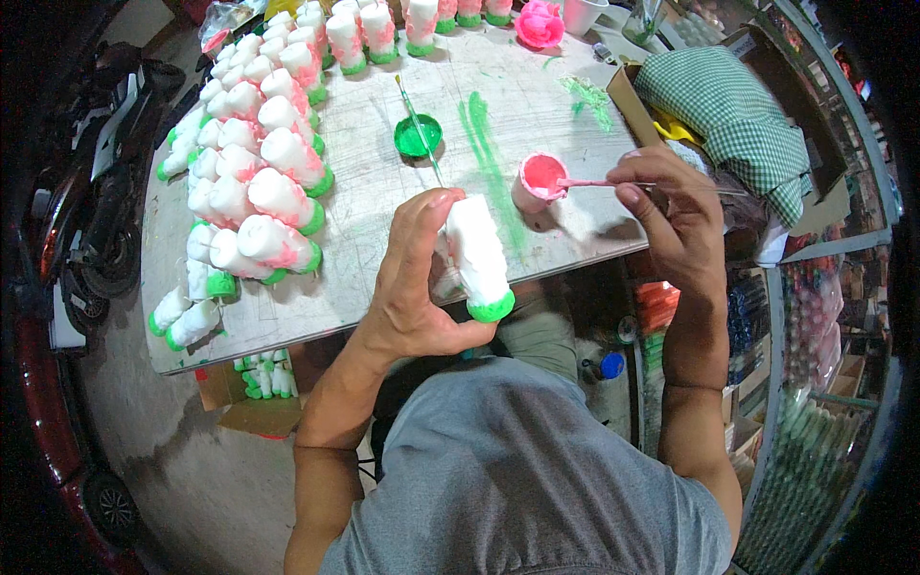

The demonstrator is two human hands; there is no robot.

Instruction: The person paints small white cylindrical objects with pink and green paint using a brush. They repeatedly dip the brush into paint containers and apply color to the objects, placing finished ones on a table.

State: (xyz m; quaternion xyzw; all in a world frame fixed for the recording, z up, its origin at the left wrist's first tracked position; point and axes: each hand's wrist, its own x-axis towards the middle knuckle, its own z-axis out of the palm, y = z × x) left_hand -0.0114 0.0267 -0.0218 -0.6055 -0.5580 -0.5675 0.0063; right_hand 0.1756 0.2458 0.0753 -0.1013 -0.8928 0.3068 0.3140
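Note:
My left hand (407, 278) grips a white candle (476, 244) with a bumpy side and a green base, its thumb by the green end and its fingers by the white one. Between the thumb and fingers of my right hand (676, 206) is a thin paintbrush (594, 182), its pink-coated tip at the mouth of a small cup of pink paint (540, 180). Beyond my left hand lies a shallow green paint dish (418, 136), with a second paintbrush (405, 100) resting across it.
Rows of white candles with pink and green paint (283, 203) line the table's left and far sides. A pink flower-shaped piece (540, 24) sits at the back. At right are a cardboard box (630, 105) and green checked cloth (714, 110). Another box (259, 407) stands below the table.

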